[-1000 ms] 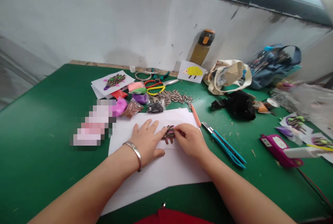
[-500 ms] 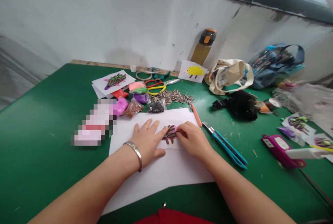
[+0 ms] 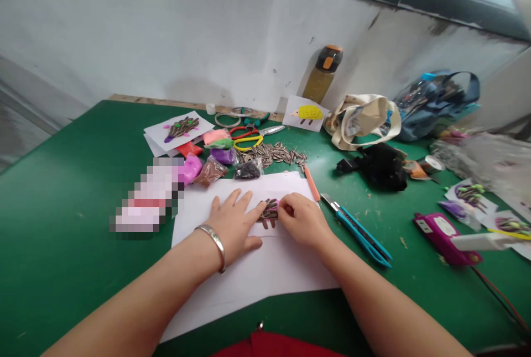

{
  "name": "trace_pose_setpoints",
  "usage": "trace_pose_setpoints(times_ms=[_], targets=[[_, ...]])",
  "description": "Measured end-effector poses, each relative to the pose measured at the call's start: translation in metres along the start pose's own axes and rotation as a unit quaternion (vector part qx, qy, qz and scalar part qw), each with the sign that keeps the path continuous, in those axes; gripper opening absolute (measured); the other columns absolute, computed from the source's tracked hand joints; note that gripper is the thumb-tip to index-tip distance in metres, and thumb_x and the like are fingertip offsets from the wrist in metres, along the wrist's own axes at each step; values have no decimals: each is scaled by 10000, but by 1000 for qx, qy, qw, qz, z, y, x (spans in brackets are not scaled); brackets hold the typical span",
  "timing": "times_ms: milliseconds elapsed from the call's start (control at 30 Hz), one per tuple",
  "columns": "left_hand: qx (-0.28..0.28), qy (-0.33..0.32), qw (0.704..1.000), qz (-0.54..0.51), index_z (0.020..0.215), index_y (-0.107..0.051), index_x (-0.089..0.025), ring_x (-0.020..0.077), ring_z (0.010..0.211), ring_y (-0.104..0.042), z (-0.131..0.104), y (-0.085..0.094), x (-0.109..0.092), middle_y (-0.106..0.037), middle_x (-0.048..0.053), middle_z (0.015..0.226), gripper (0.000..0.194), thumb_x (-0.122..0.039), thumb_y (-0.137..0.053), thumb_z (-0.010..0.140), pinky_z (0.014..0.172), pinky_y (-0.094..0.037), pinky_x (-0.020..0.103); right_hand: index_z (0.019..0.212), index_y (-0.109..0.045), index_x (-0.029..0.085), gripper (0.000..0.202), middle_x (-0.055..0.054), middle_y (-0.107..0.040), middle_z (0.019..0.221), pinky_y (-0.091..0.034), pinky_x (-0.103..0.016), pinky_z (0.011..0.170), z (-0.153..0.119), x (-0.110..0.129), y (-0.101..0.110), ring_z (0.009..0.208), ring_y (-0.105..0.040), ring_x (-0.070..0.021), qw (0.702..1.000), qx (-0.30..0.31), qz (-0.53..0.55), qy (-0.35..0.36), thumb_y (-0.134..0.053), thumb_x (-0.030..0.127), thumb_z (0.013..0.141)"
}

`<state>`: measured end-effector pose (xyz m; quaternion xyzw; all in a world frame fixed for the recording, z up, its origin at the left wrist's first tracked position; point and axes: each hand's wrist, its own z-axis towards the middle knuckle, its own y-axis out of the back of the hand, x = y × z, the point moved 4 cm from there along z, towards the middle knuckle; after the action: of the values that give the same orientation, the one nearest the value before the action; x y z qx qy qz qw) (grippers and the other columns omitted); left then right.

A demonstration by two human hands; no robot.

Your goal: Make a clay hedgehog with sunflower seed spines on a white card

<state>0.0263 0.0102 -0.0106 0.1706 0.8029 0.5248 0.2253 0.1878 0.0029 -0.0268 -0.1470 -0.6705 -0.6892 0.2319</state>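
Observation:
On the white paper (image 3: 244, 274) in front of me lies a small hedgehog-like figure (image 3: 269, 210) of pink clay covered with striped sunflower seeds, with brown legs at its lower edge. My left hand (image 3: 232, 224) lies flat on the paper with fingers spread, its index fingertip touching the figure's left side. At the figure's right edge is my right hand (image 3: 305, 216), thumb and index finger pinched together against it. Whatever sits between those fingertips is hidden. Behind the paper, a loose pile of sunflower seeds (image 3: 271, 153) is spread on the green table.
Bagged clay (image 3: 211, 172), scissors (image 3: 253, 141) and a finished seed figure (image 3: 182, 127) lie at the back left. A blue utility knife (image 3: 357, 230) and an orange stick (image 3: 312, 183) are right of the paper. Beyond stand a bottle (image 3: 323, 75) and a cream bag (image 3: 365, 119).
My right hand has shifted slightly left, its pinched fingertips now closer against the figure's right edge. The left hand stays in place on the paper. The view has moved slightly.

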Motion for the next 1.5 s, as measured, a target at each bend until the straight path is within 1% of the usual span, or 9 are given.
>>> trace_pose_setpoints(times_ms=[100,267,367,500,700,867,1133,1333,1500], targets=[[-3,0,1000,0,1406,-361,-309,395,1380,-196,0,1,0,-284,125,1510,714,-435,-632,757,1009,-228,695,670,-500,199,150,5,-569,722,-326,-252,613,0,-1,0,685,-490,-132,1000,0,-1,5,-505,188,820],[0,0,1000,12,1421,-323,-333,381,1382,-196,-1,0,0,-281,113,1514,732,-460,-620,764,1012,-252,671,721,-545,202,82,9,-581,746,-347,-239,627,-1,-5,1,703,-504,-129,999,11,37,8,-529,163,791],[-7,-2,1000,15,1423,-309,-358,389,1374,-210,0,-1,1,-290,111,1509,743,-459,-627,759,1000,-260,674,703,-546,200,105,15,-578,736,-339,-237,619,-1,-4,1,683,-494,-123,999,13,26,17,-527,154,795],[-7,-7,1000,11,1415,-334,-355,408,1371,-208,0,-3,1,-286,126,1507,718,-456,-622,765,989,-242,695,691,-535,199,119,13,-574,730,-325,-241,604,0,-1,1,667,-484,-123,1000,11,7,24,-522,155,801],[-10,-9,1000,-2,1407,-347,-352,410,1372,-201,0,-2,2,-291,123,1505,709,-455,-625,764,996,-227,698,673,-524,201,146,6,-572,726,-317,-247,595,1,1,1,665,-483,-128,1000,15,-1,5,-514,194,819],[-12,-10,1000,5,1408,-345,-351,406,1371,-205,0,-3,2,-291,123,1504,705,-457,-619,767,997,-234,689,668,-523,197,145,9,-567,729,-309,-243,592,2,2,2,665,-481,-121,1000,20,-5,-2,-518,193,813],[-11,-8,1000,8,1408,-344,-353,404,1371,-209,-1,-2,1,-296,124,1502,704,-448,-617,765,994,-245,686,697,-556,204,102,10,-574,743,-328,-239,597,2,-1,2,673,-497,-122,1000,16,16,-16,-545,221,797],[-14,-12,1000,3,1414,-335,-353,415,1368,-210,0,-3,2,-298,129,1501,717,-452,-624,765,991,-242,691,687,-575,199,139,10,-578,696,-359,-241,595,4,-11,8,647,-504,-126,995,13,94,-36,-517,231,810],[-21,-12,1000,-1,1407,-344,-354,416,1367,-208,0,-5,3,-297,123,1501,712,-460,-623,760,999,-228,693,742,-609,209,58,13,-590,726,-356,-235,583,0,-9,7,657,-505,-126,995,48,92,-14,-574,243,774]])
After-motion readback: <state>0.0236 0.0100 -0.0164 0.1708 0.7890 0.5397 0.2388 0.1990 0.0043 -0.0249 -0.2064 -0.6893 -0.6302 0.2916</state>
